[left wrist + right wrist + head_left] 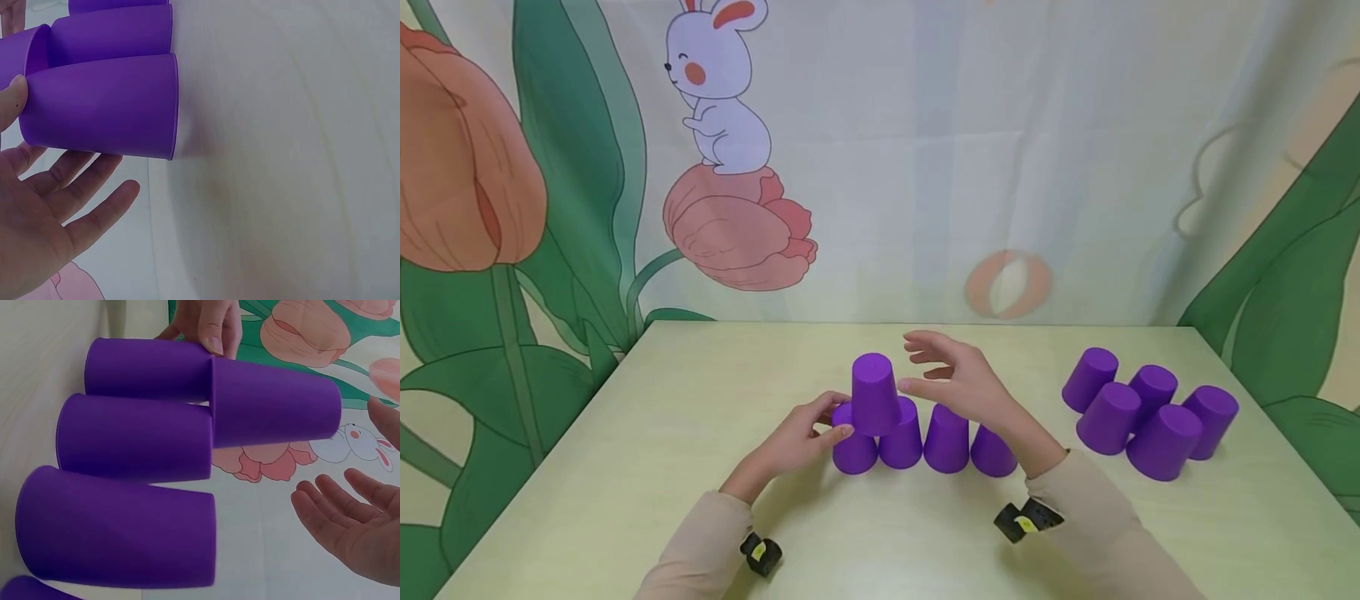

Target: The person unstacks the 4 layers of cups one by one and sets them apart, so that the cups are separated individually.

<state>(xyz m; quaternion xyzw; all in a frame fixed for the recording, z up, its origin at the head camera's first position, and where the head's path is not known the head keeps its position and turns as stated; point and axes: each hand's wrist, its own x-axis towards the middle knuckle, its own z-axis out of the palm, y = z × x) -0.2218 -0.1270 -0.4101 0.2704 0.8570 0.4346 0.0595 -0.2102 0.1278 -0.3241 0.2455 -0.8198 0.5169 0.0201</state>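
Observation:
Several upside-down purple cups stand in a row on the table. One upper cup [874,396] rests across the tops of the two leftmost cups. My left hand [797,435] holds the leftmost cup [854,454] near its top, thumb on the near side and fingers on the far side; in the left wrist view that cup [103,109] lies between thumb and fingers. Just right of the upper cup, my right hand [958,375] is raised with fingers spread loosely. In the right wrist view a gap separates this hand [362,519] from the upper cup [275,403].
Farther right on the table [625,467], several more upside-down purple cups [1165,442] stand close together. Behind the table hangs a printed curtain [880,167] with a rabbit and tulips. The row's right-hand cups [947,442] are below my right forearm and hand.

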